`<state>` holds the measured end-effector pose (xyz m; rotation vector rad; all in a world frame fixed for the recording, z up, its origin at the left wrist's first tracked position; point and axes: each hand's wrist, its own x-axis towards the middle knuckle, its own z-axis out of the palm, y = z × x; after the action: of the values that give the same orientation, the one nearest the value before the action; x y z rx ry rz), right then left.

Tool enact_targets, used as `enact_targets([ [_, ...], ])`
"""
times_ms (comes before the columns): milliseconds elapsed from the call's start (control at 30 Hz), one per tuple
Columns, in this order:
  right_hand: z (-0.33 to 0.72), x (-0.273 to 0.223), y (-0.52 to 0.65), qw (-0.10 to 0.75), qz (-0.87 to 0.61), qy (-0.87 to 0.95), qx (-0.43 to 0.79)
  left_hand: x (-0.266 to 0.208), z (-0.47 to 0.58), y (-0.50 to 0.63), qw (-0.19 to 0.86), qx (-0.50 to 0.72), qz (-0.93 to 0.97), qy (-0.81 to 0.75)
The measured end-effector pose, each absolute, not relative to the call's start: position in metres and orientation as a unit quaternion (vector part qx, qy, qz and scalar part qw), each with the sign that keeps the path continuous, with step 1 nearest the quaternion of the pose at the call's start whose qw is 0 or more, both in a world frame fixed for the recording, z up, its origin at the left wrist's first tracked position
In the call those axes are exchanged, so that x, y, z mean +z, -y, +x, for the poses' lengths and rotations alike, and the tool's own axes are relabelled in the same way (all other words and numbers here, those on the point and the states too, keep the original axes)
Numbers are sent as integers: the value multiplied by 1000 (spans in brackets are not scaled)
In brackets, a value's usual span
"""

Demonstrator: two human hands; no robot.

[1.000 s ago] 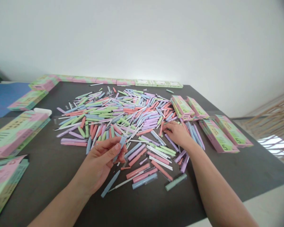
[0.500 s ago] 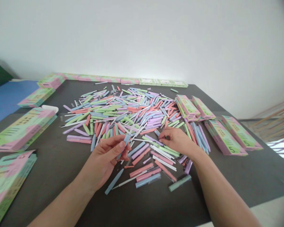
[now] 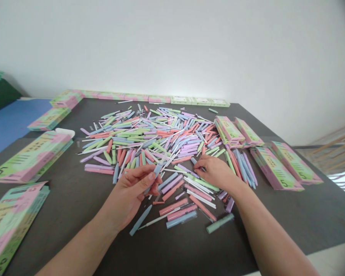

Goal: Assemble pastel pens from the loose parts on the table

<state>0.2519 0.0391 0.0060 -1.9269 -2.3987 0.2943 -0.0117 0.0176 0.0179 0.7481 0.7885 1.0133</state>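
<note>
My left hand (image 3: 130, 193) is closed around a light-blue pen (image 3: 156, 170), its clear end pointing up and away from me. My right hand (image 3: 217, 171) is low over the near side of a heap of pastel pen parts (image 3: 149, 134), fingers bent and pinched together. A small blue pen part (image 3: 193, 161) lies right by those fingertips; whether they grip anything is hidden. Below the hands lie white refills (image 3: 199, 197), red pen barrels (image 3: 174, 207), a blue pen barrel (image 3: 140, 219) and a grey-green pen piece (image 3: 220, 223).
Pastel pen boxes (image 3: 31, 153) line the left side of the dark table (image 3: 166, 257). More boxes (image 3: 132, 97) run along the wall at the back, and several boxes (image 3: 277, 167) lie at the right. A row of sorted barrels (image 3: 245, 168) sits beside my right wrist.
The whole view has shifted slightly to the right. Both hands keep nearly the same pose over the pen parts, the left still holding the blue pen.
</note>
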Motion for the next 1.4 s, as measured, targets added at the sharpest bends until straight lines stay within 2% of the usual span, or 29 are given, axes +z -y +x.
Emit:
enact_targets([
  [500, 244, 6, -39, -2, -633, 770, 79, 8, -8, -13, 740, 433, 368, -359],
  [700, 245, 1, -46, 29, -623, 774, 106, 9, -8, -13, 732, 427, 378, -372],
  [833, 251, -1, -47, 79, -628, 764, 121, 7, -9, -14, 727, 424, 390, -374],
  [900, 253, 0, -44, 140, -639, 744, 136, 5, -10, -14, 726, 423, 394, -373],
  [933, 254, 2, -42, 196, -638, 725, 168, 5, -10, -14, 724, 421, 399, -373],
  [1033, 248, 9, -34, 416, -558, 622, 358, 5, -10, -14, 716, 409, 421, -378],
  [1133, 234, 19, -26, 551, -418, 518, 503, 8, -9, -13, 715, 398, 431, -380],
  [1233, 220, 26, -16, 598, -364, 476, 532, 9, -9, -12, 720, 393, 434, -373],
  [1400, 209, 33, -3, 626, -357, 473, 507, 7, -9, -11, 718, 389, 449, -362],
])
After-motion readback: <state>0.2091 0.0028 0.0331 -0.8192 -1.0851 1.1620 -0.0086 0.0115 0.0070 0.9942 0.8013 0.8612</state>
